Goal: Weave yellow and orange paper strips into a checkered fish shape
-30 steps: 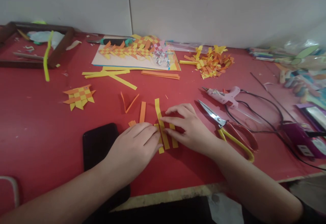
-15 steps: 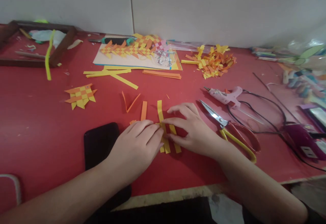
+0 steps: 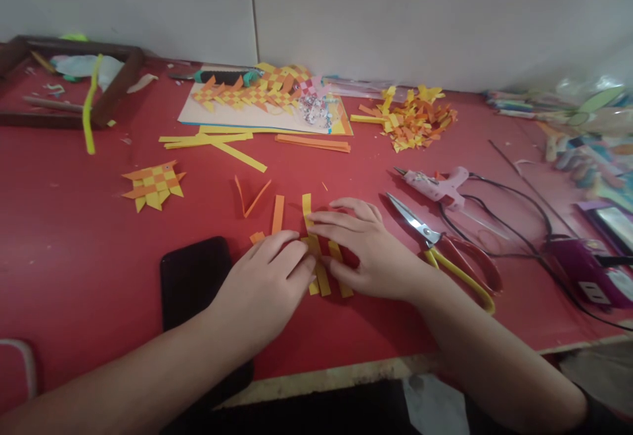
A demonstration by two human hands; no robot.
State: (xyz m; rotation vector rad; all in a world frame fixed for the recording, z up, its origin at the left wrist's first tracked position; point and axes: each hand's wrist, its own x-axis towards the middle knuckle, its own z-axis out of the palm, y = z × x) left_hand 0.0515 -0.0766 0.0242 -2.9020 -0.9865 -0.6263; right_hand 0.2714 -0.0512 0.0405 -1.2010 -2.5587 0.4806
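Several yellow paper strips lie upright on the table, partly woven together, with the crossing hidden under my fingers. My left hand is closed over the left side of the weave, its fingertips pinching the strips. From the right, my right hand reaches over the same strips with its fingers stretched out and apart. Its fingertips touch the upper part of a yellow strip, and the thumb rests lower down. An orange paper strip sticks out above my left hand. A folded orange strip stands as a V beyond it.
Scissors and a pink glue gun lie to the right. At left are a black phone and a woven paper fish. Loose yellow strips and a heap of paper scraps lie farther back.
My right hand's fingers have shifted slightly left onto the upper yellow strip. The left hand stays nearly in place. The whole view has shifted a little.
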